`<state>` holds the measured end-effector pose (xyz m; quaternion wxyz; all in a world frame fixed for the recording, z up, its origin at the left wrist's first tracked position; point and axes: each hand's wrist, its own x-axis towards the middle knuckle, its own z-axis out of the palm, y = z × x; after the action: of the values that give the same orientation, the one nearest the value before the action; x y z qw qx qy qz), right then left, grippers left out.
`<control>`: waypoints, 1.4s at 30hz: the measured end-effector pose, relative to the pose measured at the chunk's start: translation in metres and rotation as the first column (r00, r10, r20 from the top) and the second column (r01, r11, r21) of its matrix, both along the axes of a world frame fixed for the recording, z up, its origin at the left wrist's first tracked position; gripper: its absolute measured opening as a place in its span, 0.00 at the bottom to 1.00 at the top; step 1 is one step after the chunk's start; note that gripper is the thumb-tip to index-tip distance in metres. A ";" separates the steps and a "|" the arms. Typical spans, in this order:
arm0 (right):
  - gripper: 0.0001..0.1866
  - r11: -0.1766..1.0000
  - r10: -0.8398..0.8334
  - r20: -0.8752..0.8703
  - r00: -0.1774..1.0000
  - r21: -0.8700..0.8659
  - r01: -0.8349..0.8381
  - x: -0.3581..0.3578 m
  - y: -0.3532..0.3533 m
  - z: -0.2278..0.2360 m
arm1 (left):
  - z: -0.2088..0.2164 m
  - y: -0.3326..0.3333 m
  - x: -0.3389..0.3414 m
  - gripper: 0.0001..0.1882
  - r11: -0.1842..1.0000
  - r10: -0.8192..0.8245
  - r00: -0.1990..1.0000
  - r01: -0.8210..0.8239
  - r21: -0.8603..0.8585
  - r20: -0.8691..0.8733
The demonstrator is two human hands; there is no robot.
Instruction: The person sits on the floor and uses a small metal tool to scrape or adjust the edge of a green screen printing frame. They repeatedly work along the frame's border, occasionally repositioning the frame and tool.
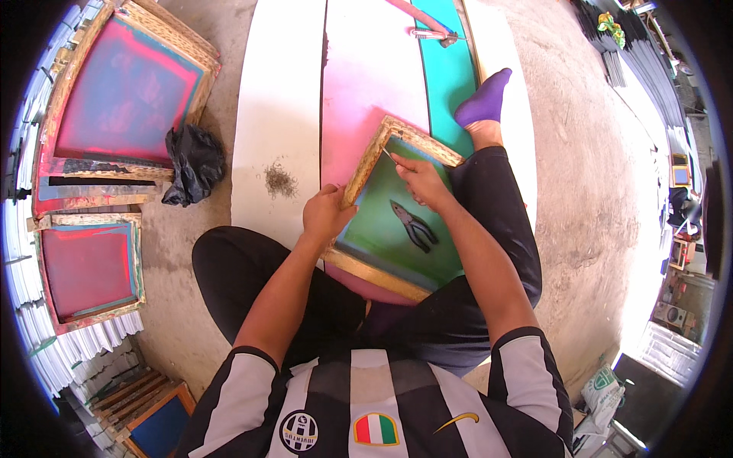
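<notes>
A wooden screen frame (365,169) with green mesh (382,200) rests tilted across my lap and the board. My left hand (327,214) is wrapped round its left side rail. My right hand (422,182) is closed on a thin, pale tool (389,155), whose tip points at the rail near the upper left corner; the hand hides the rest of it. A pair of pliers (414,227) with dark handles lies on the mesh, just below my right hand.
Beyond the frame, a hammer (447,38) and a screwdriver-like tool (427,33) lie on the striped board (279,91). Small dark bits (281,181) are heaped at its left. Screen frames (141,221) and a black plastic bag (194,164) stand leftward. My purple-socked foot (484,99) rests right.
</notes>
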<state>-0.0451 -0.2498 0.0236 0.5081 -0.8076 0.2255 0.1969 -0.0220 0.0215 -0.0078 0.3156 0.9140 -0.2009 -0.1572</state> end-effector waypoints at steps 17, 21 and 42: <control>0.21 0.967 -0.085 -0.272 0.959 0.209 0.145 0.013 -0.011 0.019 | -0.001 -0.003 -0.001 0.26 1.000 -0.012 1.000 0.012 -0.028 0.000; 0.21 0.875 0.256 0.415 0.873 -0.483 -0.027 -0.026 -0.008 -0.025 | 0.002 -0.009 -0.001 0.27 0.999 -0.037 0.999 0.036 -0.007 -0.031; 0.25 0.938 0.281 0.304 0.910 -0.289 -0.193 -0.017 -0.020 -0.034 | -0.004 -0.009 0.000 0.29 0.998 -0.053 0.998 0.053 -0.034 -0.019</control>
<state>-0.0624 -0.2701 -0.0108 0.4047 -0.9088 0.0566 0.0845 -0.0221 0.0122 -0.0117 0.3285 0.9013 -0.2244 -0.1714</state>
